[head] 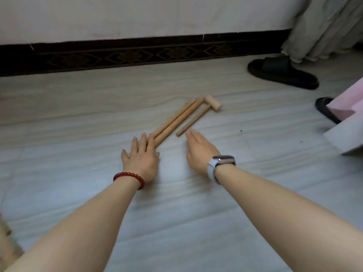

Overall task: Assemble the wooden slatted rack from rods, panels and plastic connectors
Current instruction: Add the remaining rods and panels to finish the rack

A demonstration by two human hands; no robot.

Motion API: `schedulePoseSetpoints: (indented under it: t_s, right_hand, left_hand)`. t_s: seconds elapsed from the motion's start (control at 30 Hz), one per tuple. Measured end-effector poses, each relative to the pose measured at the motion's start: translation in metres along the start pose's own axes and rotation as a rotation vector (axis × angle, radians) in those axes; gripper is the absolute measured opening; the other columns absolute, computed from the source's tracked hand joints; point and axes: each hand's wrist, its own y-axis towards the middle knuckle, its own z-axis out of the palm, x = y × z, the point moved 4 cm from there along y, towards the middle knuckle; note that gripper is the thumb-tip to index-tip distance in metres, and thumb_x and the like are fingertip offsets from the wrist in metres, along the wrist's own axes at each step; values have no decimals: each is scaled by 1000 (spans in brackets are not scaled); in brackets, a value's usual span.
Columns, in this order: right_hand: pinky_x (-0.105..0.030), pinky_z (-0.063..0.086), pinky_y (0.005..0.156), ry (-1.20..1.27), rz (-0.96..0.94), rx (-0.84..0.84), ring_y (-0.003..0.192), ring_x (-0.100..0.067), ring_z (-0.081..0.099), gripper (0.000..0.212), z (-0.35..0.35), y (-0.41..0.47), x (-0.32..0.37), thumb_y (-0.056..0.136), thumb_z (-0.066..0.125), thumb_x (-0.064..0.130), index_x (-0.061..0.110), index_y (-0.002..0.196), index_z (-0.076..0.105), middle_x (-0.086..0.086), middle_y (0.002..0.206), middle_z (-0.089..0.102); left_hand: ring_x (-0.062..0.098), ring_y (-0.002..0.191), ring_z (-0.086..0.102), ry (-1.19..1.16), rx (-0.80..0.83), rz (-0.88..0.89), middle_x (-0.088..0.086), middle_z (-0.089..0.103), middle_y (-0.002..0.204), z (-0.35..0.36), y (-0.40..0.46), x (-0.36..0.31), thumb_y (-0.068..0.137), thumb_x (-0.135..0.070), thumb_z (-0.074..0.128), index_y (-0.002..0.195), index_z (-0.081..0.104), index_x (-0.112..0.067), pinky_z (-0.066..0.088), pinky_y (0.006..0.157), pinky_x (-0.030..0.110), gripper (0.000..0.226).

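Two long wooden rods (176,118) lie side by side on the grey floor, running from near centre up to the right. A small wooden mallet (198,116) lies just right of them, its head (213,103) at the far end. My left hand (142,158), with a red bead bracelet, rests flat with fingers spread over the near ends of the rods. My right hand (200,150), with a white watch at the wrist, hovers open just short of the mallet handle's near end, holding nothing. No panels or plastic connectors are in view.
A dark patterned skirting board (137,54) runs along the wall behind. A black slipper (282,72) lies at the back right, beside a hanging curtain (322,28). A pink and white box (347,122) sits at the right edge, partly covering a second slipper (326,108).
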Motion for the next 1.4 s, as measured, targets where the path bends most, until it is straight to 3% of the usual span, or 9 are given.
schedulePoseSetpoints:
  t_s: [0.17, 0.47, 0.57, 0.7, 0.83, 0.93, 1.1, 1.23, 1.4]
  right_hand:
    - [-44, 5, 116, -89, -11, 50, 145, -19, -3, 66, 17, 32, 10, 91, 30, 5, 18, 150, 2, 4, 158, -9]
    - [-36, 34, 100, -314, -32, -193, 112, -34, 44, 32, 25, -32, 32, 86, 47, 8, -10, 113, 53, -22, 115, 52]
    - [-31, 55, 77, -282, -87, -355, 83, -33, 67, 43, 25, -81, 35, 44, 84, 10, -11, 78, 69, -19, 81, 68]
    - [-29, 55, 66, -247, -103, -319, 81, -26, 71, 59, 37, -151, 28, 23, 89, 15, -6, 75, 72, -15, 84, 72]
    - [-18, 53, 66, -211, -81, -155, 90, -20, 70, 60, 54, -223, 21, 26, 89, 25, 4, 81, 75, -6, 97, 73]
    - [-21, 41, 95, -190, -90, 45, 126, -22, 49, 46, 55, -267, 24, 75, 70, 22, 6, 116, 60, -7, 135, 51]
    - [-35, 35, 104, 40, 49, 5, 122, -25, 51, 41, 50, -310, 41, 92, 51, 34, 9, 123, 58, 0, 122, 61]
    - [-24, 43, 71, 837, 402, 127, 97, -17, 58, 44, 61, -296, 61, 93, 47, 43, 13, 125, 45, 10, 86, 60]
    - [-26, 34, 74, 802, 634, 78, 99, -27, 54, 27, 81, -285, 61, 92, 44, 26, 11, 114, 51, -10, 120, 57]
  left_hand:
    - [19, 134, 14, -105, -237, 5, -5, 15, 152, 16, -1, 2, 99, -20, 29, 148, 9, -27, 13, 101, 40, 53]
    - [25, 106, 45, 159, -257, -80, 8, 42, 119, 10, -41, -14, 94, -3, 26, 138, 20, -9, 38, 75, 32, 45]
    - [23, 100, 51, 90, -167, -91, 8, 43, 117, 15, -63, -17, 96, -3, 25, 139, 18, -6, 40, 65, 31, 44]
    - [25, 103, 51, -10, -52, -74, 10, 38, 124, 29, -118, -21, 97, -6, 27, 146, -1, -6, 43, 72, 33, 56]
    - [30, 98, 53, -119, 79, -61, 11, 38, 124, 30, -174, -17, 100, -15, 27, 147, 0, -11, 43, 74, 38, 54]
    - [32, 96, 55, -160, 139, -43, 12, 40, 124, 23, -219, -17, 100, -21, 28, 147, 2, -12, 42, 72, 37, 54]
    - [31, 98, 57, -268, 141, 21, 10, 42, 123, 25, -299, -11, 99, -27, 31, 148, 5, -16, 47, 78, 38, 56]
    - [26, 106, 55, -315, 188, 113, 4, 37, 134, 41, -341, -4, 98, -28, 36, 148, 2, -20, 45, 83, 35, 61]
    - [23, 112, 50, -367, 202, 42, 3, 34, 131, 63, -358, -2, 98, -31, 36, 149, -5, -18, 43, 88, 32, 66]
